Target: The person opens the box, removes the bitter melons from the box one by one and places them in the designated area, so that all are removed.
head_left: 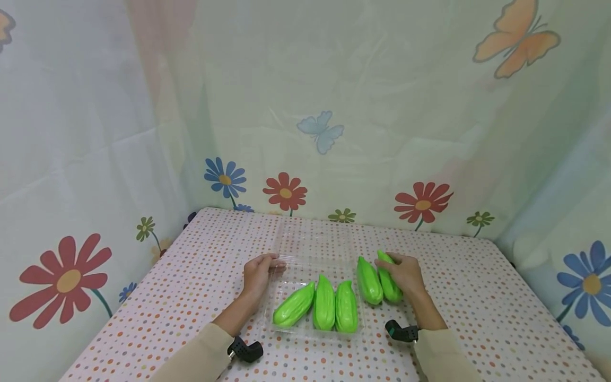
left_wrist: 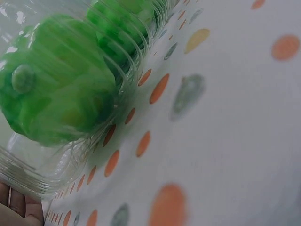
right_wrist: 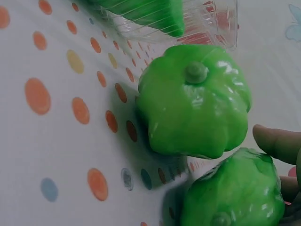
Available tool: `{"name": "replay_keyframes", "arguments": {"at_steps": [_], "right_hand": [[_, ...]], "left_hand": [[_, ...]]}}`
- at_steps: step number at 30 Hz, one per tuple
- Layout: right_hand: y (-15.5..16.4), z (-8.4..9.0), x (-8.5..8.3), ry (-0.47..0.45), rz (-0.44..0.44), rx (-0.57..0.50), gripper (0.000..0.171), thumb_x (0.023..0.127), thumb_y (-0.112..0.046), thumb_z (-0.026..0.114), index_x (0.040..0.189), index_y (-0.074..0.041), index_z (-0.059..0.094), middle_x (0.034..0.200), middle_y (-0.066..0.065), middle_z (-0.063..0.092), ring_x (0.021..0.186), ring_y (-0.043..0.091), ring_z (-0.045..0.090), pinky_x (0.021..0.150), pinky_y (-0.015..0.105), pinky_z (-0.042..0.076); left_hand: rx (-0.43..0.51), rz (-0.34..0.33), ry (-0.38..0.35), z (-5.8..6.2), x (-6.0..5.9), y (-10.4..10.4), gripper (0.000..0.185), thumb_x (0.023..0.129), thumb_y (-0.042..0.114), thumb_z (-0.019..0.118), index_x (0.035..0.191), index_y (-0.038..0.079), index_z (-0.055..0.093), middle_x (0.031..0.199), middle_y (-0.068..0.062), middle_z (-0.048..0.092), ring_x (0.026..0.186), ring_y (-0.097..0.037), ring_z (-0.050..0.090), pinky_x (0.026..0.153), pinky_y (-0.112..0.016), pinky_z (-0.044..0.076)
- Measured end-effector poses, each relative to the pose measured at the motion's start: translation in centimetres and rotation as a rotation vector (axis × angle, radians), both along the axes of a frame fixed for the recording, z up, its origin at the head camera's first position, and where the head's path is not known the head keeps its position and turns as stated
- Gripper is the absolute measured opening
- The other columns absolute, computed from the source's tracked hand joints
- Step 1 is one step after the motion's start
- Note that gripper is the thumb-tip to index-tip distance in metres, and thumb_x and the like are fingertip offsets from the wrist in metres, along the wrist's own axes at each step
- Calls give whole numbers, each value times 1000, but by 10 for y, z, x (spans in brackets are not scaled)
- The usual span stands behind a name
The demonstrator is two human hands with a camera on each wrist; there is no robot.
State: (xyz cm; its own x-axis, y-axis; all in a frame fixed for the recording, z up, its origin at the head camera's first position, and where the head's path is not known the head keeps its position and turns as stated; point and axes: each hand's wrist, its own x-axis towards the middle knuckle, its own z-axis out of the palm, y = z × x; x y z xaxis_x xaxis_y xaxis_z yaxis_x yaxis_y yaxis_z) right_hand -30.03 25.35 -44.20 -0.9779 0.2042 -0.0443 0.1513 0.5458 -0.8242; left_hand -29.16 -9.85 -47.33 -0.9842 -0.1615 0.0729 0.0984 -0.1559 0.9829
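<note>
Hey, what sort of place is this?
Probably a small makeshift recording booth: a flowered curtain hangs at the back and sides, a dotted tablecloth lies below, and the black wrist devices look like cameras.

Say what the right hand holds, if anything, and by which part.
The right hand holds the rightmost green vegetable, toward its narrow far end.

Pale creased fabric backdrop (head_left: pixel 248 79) left, rear and right, printed orange butterfly (head_left: pixel 515 38), light-blue butterfly (head_left: pixel 322 132), red, blue and green flowers (head_left: pixel 285 193), multicolour-dotted table (head_left: pixel 477 297), soft diffuse light
</note>
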Motion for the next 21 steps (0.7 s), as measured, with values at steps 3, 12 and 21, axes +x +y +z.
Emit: {"name": "replay_keyframes", "arguments": {"at_steps": [3, 12, 21], "right_hand": [[2, 0, 1, -2, 12, 4, 70, 99, -39, 62, 149, 6, 42, 155, 31, 38, 144, 49, 32, 118, 61, 31], [4, -4, 2, 26, 19, -26, 54, 101, -28, 57, 143, 6, 52, 152, 30, 43, 140, 48, 39, 114, 61, 38], [1, 0, 6, 26, -49, 25, 50, 99, -31, 59, 130, 8, 61, 134, 31, 58, 115, 42, 59, 89, 51, 53]], "left_hand": [[6, -4, -7, 0, 0, 0, 34, 100, 6, 43, 119, -15, 62, 96, -20, 76, 87, -27, 76, 82, -35, 64], [26, -6, -11, -1, 0, 0, 34, 99, 6, 44, 119, -15, 62, 95, -19, 76, 83, -22, 76, 79, -31, 64], [47, -9, -8, -1, -1, 1, 34, 98, 5, 44, 118, -16, 61, 94, -19, 76, 84, -22, 76, 81, -33, 64]]}}
